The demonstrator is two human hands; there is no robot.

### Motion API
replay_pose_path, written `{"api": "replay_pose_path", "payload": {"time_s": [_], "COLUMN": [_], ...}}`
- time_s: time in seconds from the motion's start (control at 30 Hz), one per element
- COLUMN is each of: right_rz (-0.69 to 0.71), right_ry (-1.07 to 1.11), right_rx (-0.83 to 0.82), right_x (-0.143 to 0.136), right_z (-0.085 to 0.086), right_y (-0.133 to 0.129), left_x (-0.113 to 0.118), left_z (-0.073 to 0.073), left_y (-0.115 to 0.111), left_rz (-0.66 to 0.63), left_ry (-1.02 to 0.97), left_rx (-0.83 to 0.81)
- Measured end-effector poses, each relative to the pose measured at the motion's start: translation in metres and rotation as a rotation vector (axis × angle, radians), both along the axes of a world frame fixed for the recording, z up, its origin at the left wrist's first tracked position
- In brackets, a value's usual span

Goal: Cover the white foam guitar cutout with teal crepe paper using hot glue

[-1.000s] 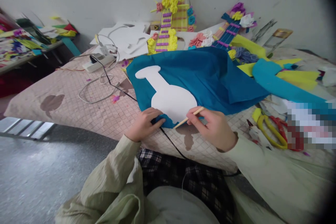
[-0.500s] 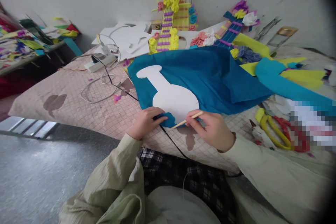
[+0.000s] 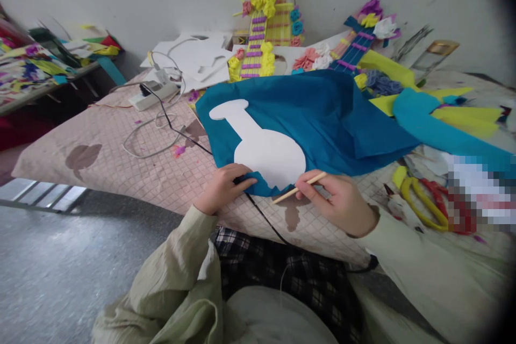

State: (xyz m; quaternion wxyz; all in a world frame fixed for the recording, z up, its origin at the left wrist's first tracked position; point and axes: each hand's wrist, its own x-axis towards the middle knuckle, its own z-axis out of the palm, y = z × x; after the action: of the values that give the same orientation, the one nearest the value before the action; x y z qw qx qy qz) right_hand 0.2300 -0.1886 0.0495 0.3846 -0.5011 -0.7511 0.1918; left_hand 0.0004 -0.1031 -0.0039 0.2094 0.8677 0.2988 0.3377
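Compared with half a second ago, I see the right hand (image 3: 341, 201) shifted to the right, taking the wooden stick (image 3: 285, 196) with it; the blue flap (image 3: 263, 186) now lies lower and runs further along the rounded end of the white cutout (image 3: 274, 156). The left hand (image 3: 223, 188) has barely moved.

I have that left hand reaching in from the left, thumb and fingers pinching the flap over the cutout's near edge. The right hand, wrist low, pinches the stick, which slants down leftward; I cannot tell whether its tip touches the worktop (image 3: 133, 177). The cutout lies on the blue sheet (image 3: 322, 113), its neck pointing away to the left.
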Motion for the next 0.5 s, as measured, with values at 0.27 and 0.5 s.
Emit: {"api": "replay_pose_path", "payload": {"time_s": [0.27, 0.5], "right_rz": [-0.099, 0.026], "right_ry": [0.109, -0.091], "right_rx": [-0.071, 0.144], "right_x": [0.004, 0.009], "right_z": [-0.006, 0.021], "right_y": [0.013, -0.004], "left_x": [-0.003, 0.005], "left_z": [0.001, 0.014], "left_y": [0.000, -0.004], "left_rz": [-0.013, -0.102], "left_ry": [0.013, 0.087], "left_rx": [-0.028, 0.053]}}
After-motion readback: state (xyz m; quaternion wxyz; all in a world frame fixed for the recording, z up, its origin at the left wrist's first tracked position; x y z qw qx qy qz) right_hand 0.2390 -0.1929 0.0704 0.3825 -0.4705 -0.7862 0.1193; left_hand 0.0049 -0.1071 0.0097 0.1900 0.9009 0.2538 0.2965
